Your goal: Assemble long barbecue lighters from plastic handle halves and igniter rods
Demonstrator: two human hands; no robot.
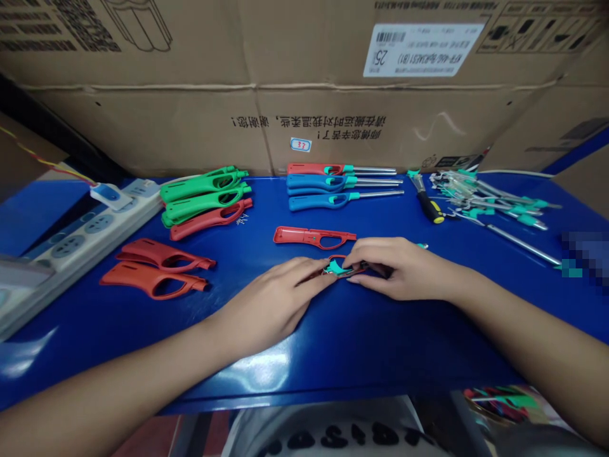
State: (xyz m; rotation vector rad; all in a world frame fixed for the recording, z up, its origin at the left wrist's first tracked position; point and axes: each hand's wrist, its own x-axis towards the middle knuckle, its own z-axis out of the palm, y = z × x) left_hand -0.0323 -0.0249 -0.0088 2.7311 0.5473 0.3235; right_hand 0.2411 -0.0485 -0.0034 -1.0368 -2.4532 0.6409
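Observation:
A lighter assembly (339,266), with a red handle shell and a teal trigger, sits low over the blue table between my hands. My left hand (273,298) pinches its left end with the fingertips, covering most of that part. On the other end, my right hand (404,266) has thumb and fingers closed around it, and the palm hides the middle. A small teal tip (422,245) shows beyond the right hand. Just behind lies a separate red handle half (297,235), its hollow inner side up.
Red and blue long-nosed lighters (316,184) lie at the back. Green handle shells (200,202), red-orange shells (152,279) and small screws (242,219) are left, beside a power strip (80,244). Rightward are a black-yellow screwdriver (431,208) and metal-tube lighter parts (495,197). Cardboard (190,133) stands behind.

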